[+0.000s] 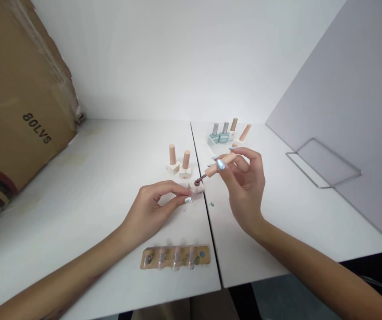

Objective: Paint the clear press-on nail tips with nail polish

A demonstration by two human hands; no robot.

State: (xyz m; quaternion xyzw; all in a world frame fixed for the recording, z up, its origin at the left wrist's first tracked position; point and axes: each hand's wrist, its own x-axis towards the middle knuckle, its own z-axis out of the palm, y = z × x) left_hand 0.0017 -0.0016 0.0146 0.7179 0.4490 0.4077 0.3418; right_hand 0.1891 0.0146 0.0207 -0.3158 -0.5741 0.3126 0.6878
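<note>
My left hand (154, 209) pinches a small square nail polish bottle (196, 189) that stands on the white table (94, 186). My right hand (244, 182) grips a peach-coloured brush cap (220, 164), tilted, with its dark brush tip at the bottle's mouth. In front of me, near the table's front edge, lies a tan strip (176, 257) with several clear nail tips on it.
Two peach-capped bottles (179, 162) stand just behind my hands. Further back is a group of teal and peach bottles (226, 132). A cardboard box (17, 111) fills the left side. A wire stand (322, 162) lies at the right by a grey panel. A small green smear (211, 204) marks the table.
</note>
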